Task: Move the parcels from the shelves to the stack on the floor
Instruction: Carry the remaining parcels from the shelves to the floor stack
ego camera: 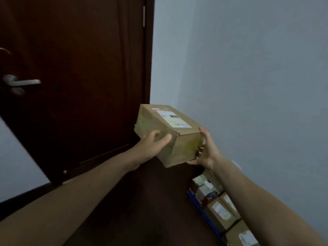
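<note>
Presently, at far left stands a dark wooden door (pixel 79 68) with a metal handle (pixel 21 82); neither is touched. Next, the left hand (pixel 152 144) curls round the left side of a cardboard parcel (pixel 170 132), thumb laid along the near face. The parcel is held in the air before the door's edge, tilted, its white label (pixel 171 118) uppermost. The right hand (pixel 206 151) clasps the near right corner, thumb on the top edge and fingers wrapped beneath. In my judgement the two opposed grips are there to steady a bulky box during carriage. Lower right, further boxes (pixel 220 212) sit on a blue-edged shelf (pixel 200 206) against the grey wall (pixel 248 68), close beneath the right forearm. The floor stack is not in view, so the parcel's remaining travel cannot be assessed. Several boxes evidently await transfer.
</note>
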